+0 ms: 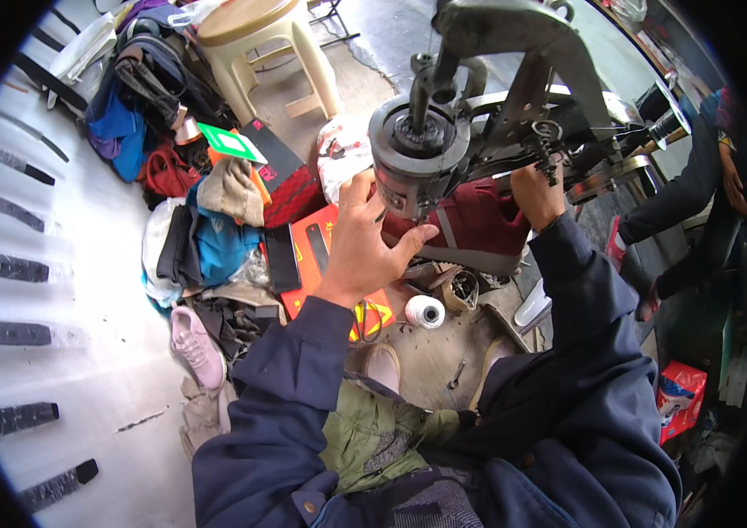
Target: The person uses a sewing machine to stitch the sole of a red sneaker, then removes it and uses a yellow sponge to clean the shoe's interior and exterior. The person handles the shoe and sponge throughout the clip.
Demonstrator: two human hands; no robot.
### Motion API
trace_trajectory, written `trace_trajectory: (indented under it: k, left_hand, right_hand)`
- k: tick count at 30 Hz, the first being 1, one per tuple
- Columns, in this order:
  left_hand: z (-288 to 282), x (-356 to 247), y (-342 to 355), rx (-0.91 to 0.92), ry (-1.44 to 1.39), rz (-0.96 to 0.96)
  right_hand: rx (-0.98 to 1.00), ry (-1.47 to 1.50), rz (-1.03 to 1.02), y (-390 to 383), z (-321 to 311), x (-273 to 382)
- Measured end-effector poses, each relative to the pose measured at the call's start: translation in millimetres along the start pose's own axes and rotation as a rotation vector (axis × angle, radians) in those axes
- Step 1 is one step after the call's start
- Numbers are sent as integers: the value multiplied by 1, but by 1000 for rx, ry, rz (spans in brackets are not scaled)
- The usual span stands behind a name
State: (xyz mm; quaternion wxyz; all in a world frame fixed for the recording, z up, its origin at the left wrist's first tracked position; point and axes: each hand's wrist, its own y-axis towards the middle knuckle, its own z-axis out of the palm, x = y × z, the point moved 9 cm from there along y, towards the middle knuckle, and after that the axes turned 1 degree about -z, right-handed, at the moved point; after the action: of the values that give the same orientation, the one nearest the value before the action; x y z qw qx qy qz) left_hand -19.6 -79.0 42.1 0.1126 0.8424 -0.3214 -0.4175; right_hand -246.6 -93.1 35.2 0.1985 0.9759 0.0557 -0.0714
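A dark metal sewing machine [417, 141] stands in front of me, with a maroon shoe [470, 216] with a grey sole and pale stripe under its head. My left hand [365, 246] grips the shoe's left end, thumb just beside the foot of the machine's column and fingers curled upward. My right hand [539, 195] is at the shoe's right end, its fingers mostly hidden behind machine parts, so what they hold is unclear. A white thread spool [424, 311] lies below the shoe, near a wrench [455, 377].
A beige plastic stool [263, 48] stands behind a pile of bags and clothes [131, 114]. Orange boxes, scissors and a pink sneaker [197, 349] lie at left, beside a white wall [92, 246]. Another person's leg [681, 202] and hand are at right, near a red package [680, 396].
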Motion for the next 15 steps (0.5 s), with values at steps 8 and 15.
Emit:
trace_trajectory:
  k: [8, 15]
  left_hand:
    - [0, -1, 2, -20, -147, -11]
    - [-15, 3, -1, -27, -114, -2]
  right_hand:
    - [180, 580, 129, -4, -46, 10]
    - [-231, 861, -82, -34, -160, 52]
